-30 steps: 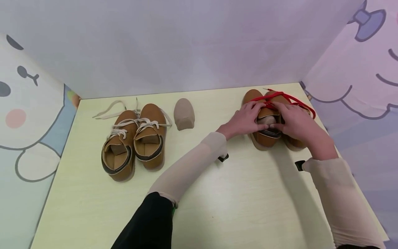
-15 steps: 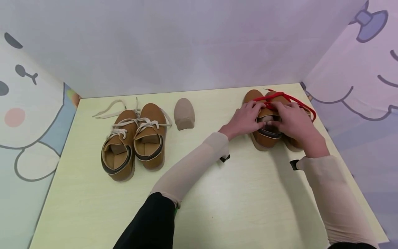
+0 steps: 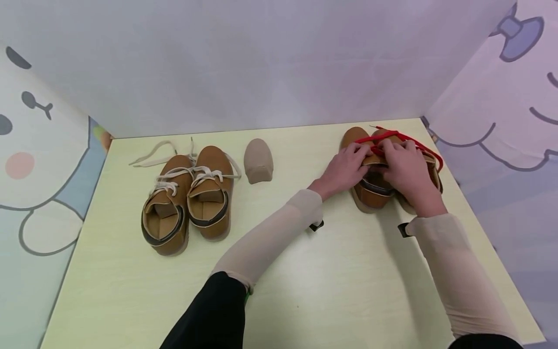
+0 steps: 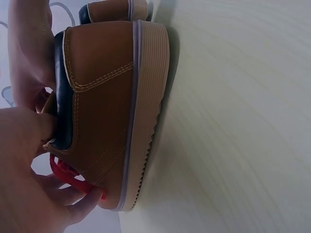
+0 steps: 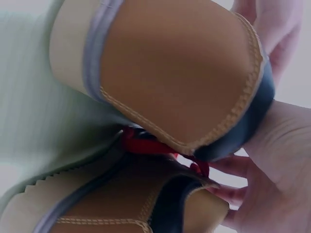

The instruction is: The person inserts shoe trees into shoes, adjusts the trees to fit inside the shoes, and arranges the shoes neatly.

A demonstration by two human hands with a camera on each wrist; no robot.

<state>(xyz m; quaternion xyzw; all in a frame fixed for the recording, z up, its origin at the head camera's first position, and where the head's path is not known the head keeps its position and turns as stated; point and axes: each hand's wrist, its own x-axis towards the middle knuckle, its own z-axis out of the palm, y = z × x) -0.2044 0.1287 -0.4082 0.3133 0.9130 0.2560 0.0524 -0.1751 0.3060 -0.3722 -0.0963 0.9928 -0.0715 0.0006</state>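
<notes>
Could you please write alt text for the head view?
A left hand and right hand hold a brown shoe with red laces at its opening, beside its mate at the right of a table; further left are a pale-laced pair and a beige block.

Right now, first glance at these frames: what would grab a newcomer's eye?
The red laces, vivid against the brown shoes near the far right corner of the table, with the left hand and right hand close together over them. Next, the pale-laced pair standing side by side on the table's left. Between the two pairs, toward the back edge, a beige toe-shaped block lies by itself.
</notes>
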